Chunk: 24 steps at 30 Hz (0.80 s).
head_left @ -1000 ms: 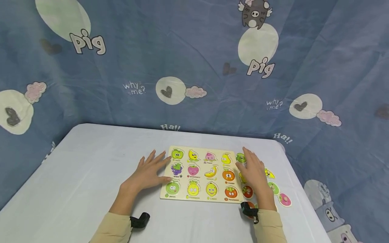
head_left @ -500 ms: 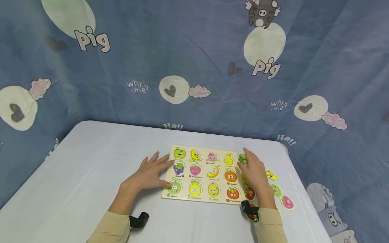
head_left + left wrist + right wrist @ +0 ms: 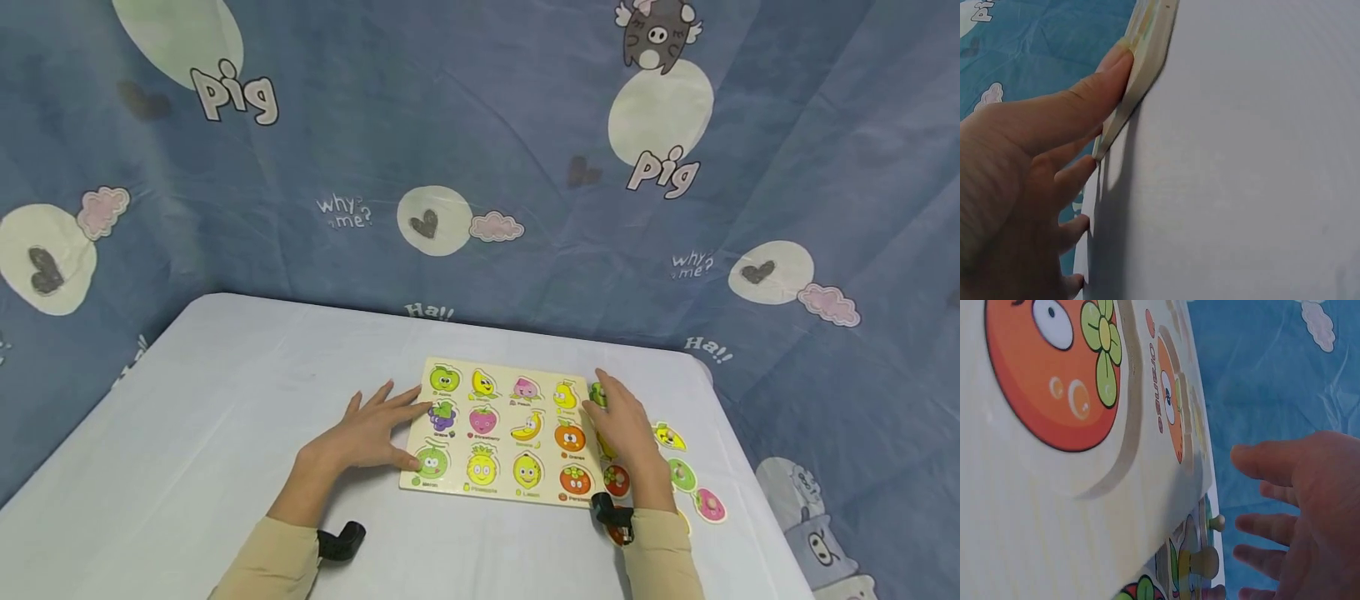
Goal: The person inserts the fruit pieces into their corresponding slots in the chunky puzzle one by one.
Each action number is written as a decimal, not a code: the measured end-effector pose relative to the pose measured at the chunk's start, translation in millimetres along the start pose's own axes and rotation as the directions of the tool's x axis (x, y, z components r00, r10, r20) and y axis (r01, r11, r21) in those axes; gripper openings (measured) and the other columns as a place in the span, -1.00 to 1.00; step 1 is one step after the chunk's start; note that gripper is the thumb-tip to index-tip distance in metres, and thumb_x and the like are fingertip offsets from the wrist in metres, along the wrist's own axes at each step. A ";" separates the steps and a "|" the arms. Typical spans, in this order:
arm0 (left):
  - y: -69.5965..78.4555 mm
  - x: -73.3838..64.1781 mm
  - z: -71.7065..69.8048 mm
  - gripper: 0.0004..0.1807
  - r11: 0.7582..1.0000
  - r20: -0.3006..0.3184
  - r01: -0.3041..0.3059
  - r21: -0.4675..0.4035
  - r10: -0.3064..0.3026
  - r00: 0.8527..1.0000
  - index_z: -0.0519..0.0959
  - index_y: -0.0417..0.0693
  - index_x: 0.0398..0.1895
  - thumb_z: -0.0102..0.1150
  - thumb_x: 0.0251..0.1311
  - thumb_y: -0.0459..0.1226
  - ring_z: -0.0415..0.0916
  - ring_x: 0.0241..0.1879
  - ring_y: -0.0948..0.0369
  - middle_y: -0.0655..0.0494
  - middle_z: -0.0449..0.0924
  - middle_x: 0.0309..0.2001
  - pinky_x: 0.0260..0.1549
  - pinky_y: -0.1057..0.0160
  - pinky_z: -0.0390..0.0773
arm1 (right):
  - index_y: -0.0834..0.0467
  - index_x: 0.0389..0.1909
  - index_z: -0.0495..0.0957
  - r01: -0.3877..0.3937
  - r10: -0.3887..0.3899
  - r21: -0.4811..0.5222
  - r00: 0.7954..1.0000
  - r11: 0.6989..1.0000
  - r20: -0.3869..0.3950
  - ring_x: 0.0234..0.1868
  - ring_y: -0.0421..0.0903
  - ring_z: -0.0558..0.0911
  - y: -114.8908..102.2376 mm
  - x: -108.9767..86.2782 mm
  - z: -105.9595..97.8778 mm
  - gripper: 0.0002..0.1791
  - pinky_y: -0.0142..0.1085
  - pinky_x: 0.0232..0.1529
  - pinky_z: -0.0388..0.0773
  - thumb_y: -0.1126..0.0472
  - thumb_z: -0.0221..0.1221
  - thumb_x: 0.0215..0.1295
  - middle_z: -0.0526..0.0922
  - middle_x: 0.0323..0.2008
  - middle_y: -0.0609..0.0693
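Note:
A pale wooden puzzle board with recessed cartoon fruit pictures lies on the white table. My left hand is at its left edge, fingers spread. In the left wrist view the thumb touches the board's rim, while the other fingers extend along its side. By the right edge is my right hand, its relaxed fingers holding nothing. The right wrist view shows that hand apart from the board. Beneath and beside it lie loose fruit pieces, including a red one, partly hidden by the arm.
Right of the right arm lie a yellow piece, a green piece and a pink piece. Small knobs stand up from loose pieces. A blue patterned cloth hangs behind the table.
The view has shifted slightly, so the board appears a little further right. Both hands keep about the same places at the board's sides; the right one has shifted slightly left in view.

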<state>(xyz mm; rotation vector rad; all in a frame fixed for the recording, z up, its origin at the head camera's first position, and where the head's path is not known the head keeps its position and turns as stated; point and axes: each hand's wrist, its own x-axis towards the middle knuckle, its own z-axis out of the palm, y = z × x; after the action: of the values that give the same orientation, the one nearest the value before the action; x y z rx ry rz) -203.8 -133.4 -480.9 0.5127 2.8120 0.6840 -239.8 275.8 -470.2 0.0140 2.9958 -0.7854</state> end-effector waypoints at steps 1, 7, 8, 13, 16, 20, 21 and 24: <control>-0.5 0.1 0.2 0.06 1.000 0.005 0.002 -0.007 -0.002 1.000 0.32 0.30 0.47 0.51 -0.24 0.22 -0.23 0.59 -0.20 0.16 0.07 0.58 0.41 -0.49 -0.30 | 0.00 0.59 0.00 -0.001 0.002 -0.003 1.000 1.000 0.002 0.56 0.22 0.09 0.2 0.7 0.4 -0.24 0.22 0.51 0.07 -0.04 0.03 0.47 0.11 0.56 0.16; -3.0 0.8 0.9 0.07 1.000 0.022 0.004 -0.030 -0.004 1.000 0.34 0.32 0.45 0.51 -0.28 0.24 -0.27 0.60 -0.19 0.15 0.06 0.59 0.41 -0.48 -0.37 | 0.02 0.58 0.02 0.005 -0.005 -0.021 1.000 1.000 -0.005 0.55 0.24 0.12 2.1 5.3 -0.2 -0.24 0.24 0.49 0.09 0.01 0.07 0.44 0.14 0.55 0.18; -3.4 1.0 1.1 0.06 1.000 0.023 0.005 -0.031 -0.004 1.000 0.35 0.33 0.45 0.51 -0.28 0.25 -0.27 0.60 -0.19 0.15 0.06 0.59 0.41 -0.48 -0.37 | 0.02 0.58 0.03 0.007 -0.007 -0.022 1.000 1.000 -0.006 0.54 0.25 0.12 2.6 5.9 -0.6 -0.23 0.24 0.49 0.09 0.02 0.08 0.44 0.14 0.54 0.18; -4.5 2.4 1.1 0.07 0.999 0.032 -0.002 -0.041 0.003 0.999 0.34 0.35 0.45 0.50 -0.29 0.26 -0.30 0.60 -0.18 0.17 0.03 0.59 0.40 -0.48 -0.39 | 0.02 0.57 0.06 -0.001 0.001 -0.021 1.000 1.000 0.003 0.54 0.24 0.14 5.5 9.5 -2.4 -0.25 0.23 0.49 0.11 0.07 0.09 0.43 0.17 0.54 0.17; -4.5 2.5 0.8 0.06 0.999 0.037 -0.005 -0.047 0.007 0.999 0.35 0.35 0.44 0.50 -0.29 0.27 -0.31 0.60 -0.17 0.18 0.03 0.60 0.40 -0.48 -0.40 | 0.05 0.54 0.13 0.005 -0.004 -0.016 1.000 1.000 0.002 0.53 0.23 0.18 5.7 11.7 -2.9 -0.30 0.21 0.49 0.14 0.10 0.09 0.43 0.23 0.51 0.17; -4.5 2.0 0.3 0.05 0.999 0.041 0.005 -0.052 -0.003 0.999 0.36 0.36 0.43 0.52 -0.29 0.25 -0.32 0.61 -0.17 0.17 0.03 0.59 0.40 -0.48 -0.41 | 0.14 0.48 0.25 0.019 -0.019 -0.009 1.000 1.000 -0.003 0.50 0.24 0.24 4.1 14.1 -3.1 -0.37 0.19 0.48 0.18 0.17 0.12 0.42 0.31 0.46 0.21; -4.5 1.8 0.3 0.05 0.999 0.041 0.007 -0.053 -0.004 0.999 0.37 0.36 0.43 0.52 -0.29 0.24 -0.32 0.61 -0.16 0.18 0.03 0.59 0.40 -0.48 -0.42 | 0.16 0.46 0.28 0.020 -0.020 -0.006 1.000 1.000 -0.005 0.49 0.24 0.25 3.5 14.4 -3.3 -0.38 0.19 0.47 0.19 0.19 0.12 0.41 0.33 0.44 0.22; -4.3 1.2 0.9 0.04 0.998 0.040 0.004 -0.063 -0.001 0.999 0.38 0.34 0.43 0.53 -0.28 0.22 -0.33 0.60 -0.17 0.17 0.04 0.59 0.40 -0.48 -0.43 | 0.21 0.42 0.33 0.011 -0.011 -0.009 1.000 1.000 -0.015 0.46 0.26 0.29 2.1 14.4 -3.6 -0.42 0.19 0.46 0.22 0.24 0.14 0.39 0.37 0.41 0.25</control>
<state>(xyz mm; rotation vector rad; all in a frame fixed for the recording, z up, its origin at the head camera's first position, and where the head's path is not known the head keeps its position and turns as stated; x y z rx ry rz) -205.9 -136.1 -483.8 0.5062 2.7438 0.7507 -254.3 279.5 -468.8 0.0029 3.0160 -0.7767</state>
